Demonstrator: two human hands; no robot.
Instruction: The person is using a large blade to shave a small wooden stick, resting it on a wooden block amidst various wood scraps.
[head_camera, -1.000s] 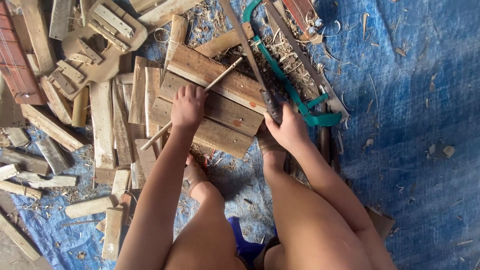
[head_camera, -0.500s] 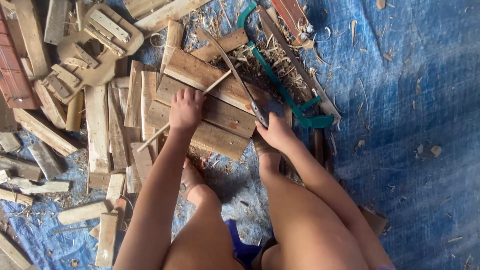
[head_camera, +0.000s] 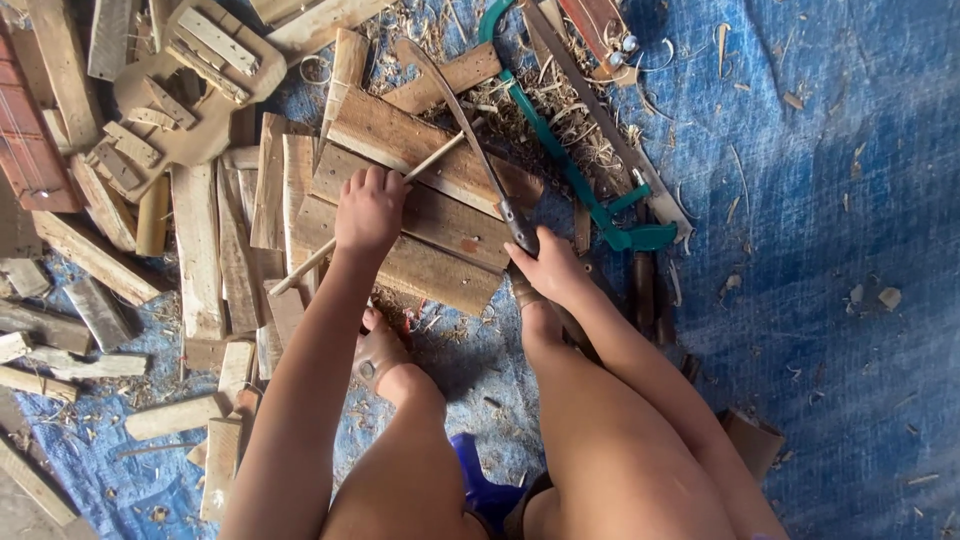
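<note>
1. Landmark here is the stack of wooden planks (head_camera: 420, 215) lying on the blue tarp (head_camera: 830, 300); everything else gets placed off that.
2. Left hand (head_camera: 368, 210) is on top of the planks near their left end, fingers curled down and pinching a thin wooden stick (head_camera: 345, 237) against the wood. The stick runs diagonally across the planks, poking out past both the lower left edge and the upper side.
3. Right hand (head_camera: 548, 268) sits just off the planks' right end, closed around the handle of a long curved blade (head_camera: 470, 135), which slants up over the planks toward their far edge.
4. A green-framed hand saw (head_camera: 580, 180) lies just right of the planks, in shavings.
5. Left of the planks is a heap of wood offcuts (head_camera: 130, 200).
6. A sandalled foot (head_camera: 380, 355) rests just below the planks' near edge.
</note>
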